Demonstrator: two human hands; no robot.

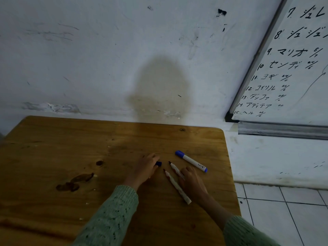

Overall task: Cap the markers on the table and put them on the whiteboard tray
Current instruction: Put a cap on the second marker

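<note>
Left grip (148,166): fingers curled down on the table, closing around a dark blue cap (158,163) that is showing at the fingertips; whether the cap is already lifted cannot be told.

Right grip (190,178): lying flat beside the uncapped markers, fingers narrow and touching the barrel of the nearer one; no firm hold is showing.

Uncapped marker, first (174,169): lying just right of the blue cap, dark tip pointing away from the person, rear end passing under the right fingers.

Uncapped marker, second (177,186): lying just beside the first and nearly parallel, tip also close to the cap, rear end toward the table's near edge.

Capped marker (190,161): white barrel, blue cap on, lying right of the loose cap, beyond the right hand, apart from both hands.

Table (71,148): wooden, stained, carrying all of the above.

Whiteboard tray (284,129): metal rail under the whiteboard (292,68), well to the right of the cap and off the table; nothing is seen in it.

Step in hand, as judged: picking up a cap for an open marker. Next move is calling for the right hand to lift one marker and bring its tip in line with the cap's mouth.
</note>
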